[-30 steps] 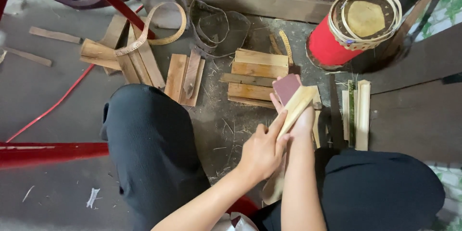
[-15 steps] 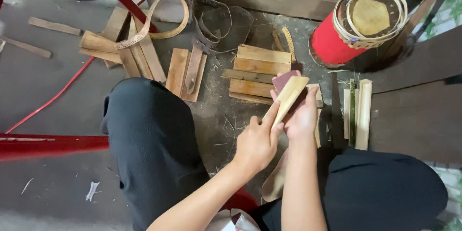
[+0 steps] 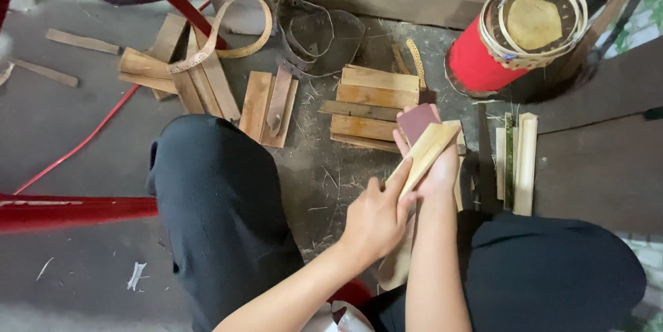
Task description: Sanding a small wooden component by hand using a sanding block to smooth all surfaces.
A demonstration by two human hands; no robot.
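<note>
While left hand [image 3: 376,218] grips pale wood strip [image 3: 425,156] low, right hand [image 3: 431,166] clasps strip plus maroon sanding sheet [image 3: 416,122]; stacked slats [image 3: 369,107] on floor beyond.

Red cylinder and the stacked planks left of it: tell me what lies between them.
In the head view, between the red cylinder and the stacked planks, a pale curved strip lies on the dirty floor; otherwise bare.

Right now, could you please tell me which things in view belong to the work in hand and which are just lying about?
In hand:
left hand
right hand
pale wooden strip
reddish sanding piece

Lying about:
red cylinder
stacked boards
upright slats
curved strip
</note>
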